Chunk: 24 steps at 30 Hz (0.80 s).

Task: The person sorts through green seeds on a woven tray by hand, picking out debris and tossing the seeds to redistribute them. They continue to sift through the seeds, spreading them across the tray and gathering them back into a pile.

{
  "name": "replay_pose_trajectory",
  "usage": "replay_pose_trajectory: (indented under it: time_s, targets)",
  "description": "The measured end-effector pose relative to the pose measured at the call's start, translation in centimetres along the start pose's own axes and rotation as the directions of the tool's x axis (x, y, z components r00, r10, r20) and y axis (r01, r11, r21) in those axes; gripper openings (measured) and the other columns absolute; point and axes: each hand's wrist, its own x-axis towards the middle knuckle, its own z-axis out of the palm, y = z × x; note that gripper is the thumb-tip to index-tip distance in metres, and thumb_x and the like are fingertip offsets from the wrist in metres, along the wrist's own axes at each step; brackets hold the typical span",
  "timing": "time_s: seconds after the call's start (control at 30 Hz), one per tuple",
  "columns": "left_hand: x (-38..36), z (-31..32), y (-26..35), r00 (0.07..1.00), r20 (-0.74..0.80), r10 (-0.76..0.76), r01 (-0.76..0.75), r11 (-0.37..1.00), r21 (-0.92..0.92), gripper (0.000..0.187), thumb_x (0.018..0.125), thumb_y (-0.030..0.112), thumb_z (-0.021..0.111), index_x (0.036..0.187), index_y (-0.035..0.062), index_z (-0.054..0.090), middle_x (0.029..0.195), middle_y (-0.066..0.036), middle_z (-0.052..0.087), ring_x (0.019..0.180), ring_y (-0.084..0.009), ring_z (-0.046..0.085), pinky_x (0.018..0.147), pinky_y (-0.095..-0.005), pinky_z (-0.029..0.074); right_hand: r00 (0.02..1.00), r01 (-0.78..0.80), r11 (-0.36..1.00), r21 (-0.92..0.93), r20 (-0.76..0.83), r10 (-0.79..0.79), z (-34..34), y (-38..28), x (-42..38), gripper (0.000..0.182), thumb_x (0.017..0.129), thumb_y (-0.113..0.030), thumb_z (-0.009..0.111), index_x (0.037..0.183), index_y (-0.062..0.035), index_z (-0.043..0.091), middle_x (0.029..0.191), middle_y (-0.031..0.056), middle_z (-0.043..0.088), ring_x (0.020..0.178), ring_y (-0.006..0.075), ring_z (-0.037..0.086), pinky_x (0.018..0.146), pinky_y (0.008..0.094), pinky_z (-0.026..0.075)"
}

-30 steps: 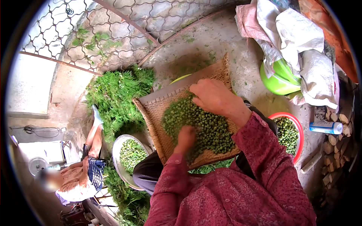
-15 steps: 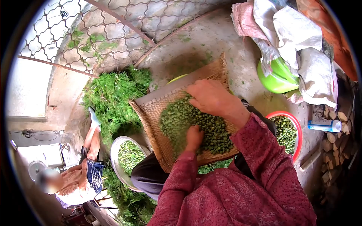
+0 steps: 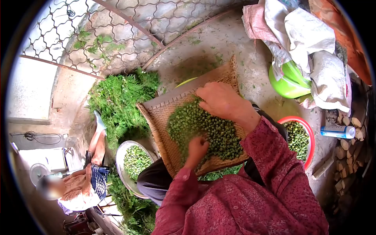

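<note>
A woven winnowing basket with a smooth grey strip along its far edge rests over my lap. Small round green berries are heaped across its middle and right side. My left hand is low over the near part of the heap, fingers curled in. Above the far side of the berries, my right hand has its fingers bent downward, with the fingertips mostly hidden from view. I cannot tell whether either hand pinches a berry or a bit of stem.
Left of my knee stands a metal basin of green berries; right, a red-rimmed basin holds more. Feathery green plants lie on the floor. A green basin, sacks, a blue-white canister and firewood are at right. A person sits left.
My left hand has drawn back slightly toward me and left, its fingers more curled. The right hand stays at the far side of the heap; the whole view has shifted slightly.
</note>
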Motion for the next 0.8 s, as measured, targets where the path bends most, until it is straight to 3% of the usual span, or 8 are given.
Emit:
replay_pose_trajectory:
  time_s: [0.07,0.13,0.23,0.33,0.47,0.63,0.73,0.8]
  targets:
    - [-3.7,-1.8,1.6,0.987,0.158,0.004,0.027,0.981,-0.191,0.011,0.07,0.011,0.061,0.074,0.0004,0.059,0.075,-0.015,0.057,0.071,-0.0306,0.056,0.063,-0.0378,0.045,1.0,0.003,1.0,0.002,0.01,-0.003,0.0,0.1,-0.1,0.01,0.069,-0.011,0.052,0.069,-0.0039,0.058,0.069,0.0171,0.059,0.069,0.0373,0.056,0.063,0.0468,0.045]
    - [-7.3,-3.1,2.3,0.935,0.258,0.244,-0.214,0.967,-0.141,0.01,0.07,0.01,0.063,0.075,0.0028,0.059,0.076,-0.013,0.057,0.073,-0.0313,0.056,0.063,-0.0379,0.046,0.995,-0.018,1.0,-0.016,0.096,0.019,-0.1,-0.1,0.0,0.011,0.071,-0.014,0.055,0.074,-0.0039,0.057,0.073,0.0167,0.058,0.073,0.0367,0.056,0.065,0.0459,0.045]
    - [-11.2,-1.5,1.1,0.857,0.376,0.351,-0.379,0.925,0.001,0.014,0.07,0.013,0.066,0.079,0.0055,0.058,0.081,-0.012,0.056,0.075,-0.0316,0.057,0.063,-0.0388,0.046,0.966,-0.051,0.996,-0.068,0.249,0.066,-0.7,-0.6,0.4,0.017,0.075,-0.019,0.06,0.082,-0.004,0.053,0.08,0.0156,0.056,0.08,0.0357,0.054,0.069,0.0446,0.044]
    - [-11.8,0.4,-0.3,0.801,0.242,0.548,-0.567,0.824,0.013,0.018,0.07,0.016,0.066,0.082,0.0072,0.057,0.086,-0.012,0.055,0.075,-0.031,0.057,0.062,-0.0393,0.048,0.97,-0.026,0.997,-0.069,0.241,0.042,-0.3,-0.8,0.3,0.017,0.075,-0.019,0.059,0.081,-0.0039,0.053,0.079,0.0158,0.056,0.08,0.0357,0.054,0.069,0.0448,0.044]
    - [-11.9,-0.1,1.0,0.823,0.192,0.535,-0.551,0.833,0.044,0.017,0.068,0.016,0.065,0.079,0.0065,0.056,0.085,-0.011,0.055,0.072,-0.0298,0.058,0.06,-0.0389,0.048,0.977,0.033,0.998,-0.051,0.212,-0.021,0.3,-0.4,0.2,0.017,0.075,-0.019,0.059,0.08,-0.0041,0.053,0.079,0.0157,0.056,0.08,0.0355,0.054,0.069,0.0449,0.044]
    - [-10.9,0.8,-0.6,0.776,0.442,0.449,-0.583,0.778,0.233,0.006,0.073,0.011,0.06,0.076,0.006,0.059,0.075,-0.01,0.056,0.07,-0.0293,0.059,0.059,-0.0375,0.048,0.981,0.03,0.998,-0.059,0.191,-0.018,0.1,-0.4,0.2,0.017,0.074,-0.019,0.06,0.08,-0.004,0.052,0.078,0.0157,0.056,0.079,0.0355,0.054,0.068,0.0447,0.044]
    - [-8.2,-1.5,1.1,0.859,0.258,0.443,-0.445,0.894,-0.053,0.007,0.073,0.007,0.058,0.078,0.0043,0.061,0.073,-0.013,0.058,0.07,-0.0305,0.059,0.062,-0.038,0.048,0.979,0.011,0.998,-0.06,0.202,0.002,0.3,-0.4,0.2,0.018,0.074,-0.019,0.06,0.079,-0.0041,0.052,0.078,0.0157,0.056,0.079,0.0355,0.054,0.068,0.0447,0.044]
    - [-5.8,-1.5,1.6,0.921,0.198,0.335,-0.336,0.942,-0.029,0.009,0.072,0.006,0.058,0.079,0.0029,0.062,0.077,-0.015,0.059,0.071,-0.0318,0.059,0.063,-0.0392,0.047,0.976,0.002,0.998,-0.069,0.218,0.013,0.5,-0.4,0.3,0.018,0.074,-0.019,0.06,0.079,-0.0041,0.052,0.078,0.0157,0.056,0.079,0.0355,0.054,0.068,0.0448,0.044]
